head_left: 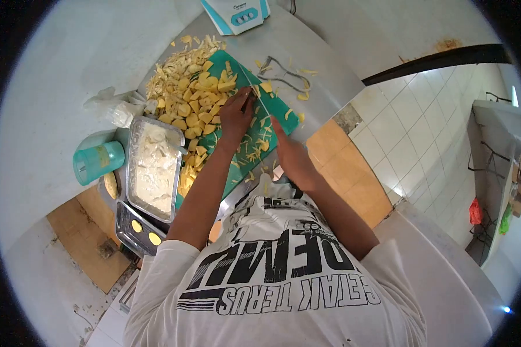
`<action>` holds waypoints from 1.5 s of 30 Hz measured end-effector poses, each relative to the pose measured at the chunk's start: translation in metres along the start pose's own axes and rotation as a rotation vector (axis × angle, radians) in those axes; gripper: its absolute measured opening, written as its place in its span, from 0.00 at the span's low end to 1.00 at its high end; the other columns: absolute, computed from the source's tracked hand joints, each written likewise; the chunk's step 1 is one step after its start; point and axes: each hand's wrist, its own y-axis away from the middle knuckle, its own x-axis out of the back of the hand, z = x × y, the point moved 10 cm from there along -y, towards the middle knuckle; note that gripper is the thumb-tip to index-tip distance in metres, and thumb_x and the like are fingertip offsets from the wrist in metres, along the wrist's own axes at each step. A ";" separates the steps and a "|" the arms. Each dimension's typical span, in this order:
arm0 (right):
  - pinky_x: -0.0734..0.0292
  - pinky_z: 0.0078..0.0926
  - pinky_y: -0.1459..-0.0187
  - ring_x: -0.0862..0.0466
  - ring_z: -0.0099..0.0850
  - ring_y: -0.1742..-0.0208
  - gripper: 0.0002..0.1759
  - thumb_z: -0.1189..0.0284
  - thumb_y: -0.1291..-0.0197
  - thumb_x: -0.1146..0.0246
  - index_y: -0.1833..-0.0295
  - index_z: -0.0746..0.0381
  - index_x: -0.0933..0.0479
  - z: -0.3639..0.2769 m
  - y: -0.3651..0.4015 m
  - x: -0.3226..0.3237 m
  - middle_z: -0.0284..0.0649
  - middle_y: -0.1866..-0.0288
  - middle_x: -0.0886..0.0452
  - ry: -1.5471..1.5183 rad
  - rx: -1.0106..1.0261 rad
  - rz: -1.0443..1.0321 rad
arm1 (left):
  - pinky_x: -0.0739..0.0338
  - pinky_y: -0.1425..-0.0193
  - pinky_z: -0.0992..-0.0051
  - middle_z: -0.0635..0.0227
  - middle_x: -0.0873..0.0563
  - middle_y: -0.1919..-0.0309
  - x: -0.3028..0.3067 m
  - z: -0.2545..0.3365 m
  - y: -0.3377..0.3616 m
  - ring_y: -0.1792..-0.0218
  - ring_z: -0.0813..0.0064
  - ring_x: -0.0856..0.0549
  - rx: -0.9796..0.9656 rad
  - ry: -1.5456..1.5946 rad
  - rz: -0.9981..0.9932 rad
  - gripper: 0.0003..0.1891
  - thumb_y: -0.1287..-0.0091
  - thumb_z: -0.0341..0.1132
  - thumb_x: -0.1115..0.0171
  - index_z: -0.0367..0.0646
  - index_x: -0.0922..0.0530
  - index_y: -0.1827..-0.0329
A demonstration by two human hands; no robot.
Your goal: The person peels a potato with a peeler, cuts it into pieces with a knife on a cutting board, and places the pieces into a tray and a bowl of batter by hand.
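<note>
The person leans over a green board (285,103) on the tabletop (312,49). The left hand (236,115) has its fingers bent down on a yellow bit (253,91) and holds it on the board. The right hand (289,157) is closed tight around a knife (259,95), and the blade lies just beside the left fingers. A big pile of yellow pieces (188,92) covers the far side of the board. A metal tray (134,151) with white stuff in it and a blue-green cup (98,162) sit near the left arm.

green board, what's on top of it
Yellow cut pieces heaped on the board, plus thin strips. The left hand presses on them; the right hand holds a knife across it. The heap and hands hide much of the board's surface.
</note>
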 end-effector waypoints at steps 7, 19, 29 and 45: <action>0.30 0.57 0.66 0.20 0.61 0.70 0.38 0.75 0.32 0.52 0.21 0.45 0.58 -0.001 0.002 -0.003 0.62 0.75 0.22 0.007 -0.158 -0.162 | 0.18 0.58 0.67 0.60 0.13 0.55 0.008 -0.004 0.002 0.60 0.60 0.13 0.007 0.023 0.051 0.12 0.39 0.29 0.35 0.41 0.18 0.52; 0.25 0.43 0.54 0.19 0.60 0.56 0.33 0.75 0.31 0.53 0.22 0.55 0.53 0.011 0.081 0.055 0.62 0.47 0.23 0.016 -0.064 -0.261 | 0.17 0.59 0.65 0.58 0.16 0.50 0.002 -0.012 0.003 0.62 0.62 0.13 0.097 -0.023 0.073 0.16 0.35 0.35 0.36 0.41 0.20 0.46; 0.31 0.28 0.74 0.30 0.29 0.81 0.32 0.71 0.28 0.57 0.21 0.55 0.57 0.054 0.071 0.133 0.41 0.80 0.32 -0.034 -0.165 -0.194 | 0.20 0.51 0.62 0.55 0.20 0.54 -0.013 0.017 -0.032 0.52 0.54 0.19 0.419 -0.303 -0.066 0.24 0.45 0.41 0.29 0.37 0.22 0.49; 0.31 0.24 0.69 0.29 0.27 0.77 0.33 0.72 0.27 0.57 0.20 0.53 0.58 0.027 0.008 0.147 0.39 0.79 0.29 0.055 -0.006 -0.366 | 0.21 0.48 0.59 0.54 0.19 0.55 0.006 0.022 -0.015 0.54 0.51 0.18 0.433 -0.245 0.033 0.16 0.46 0.25 0.39 0.39 0.19 0.52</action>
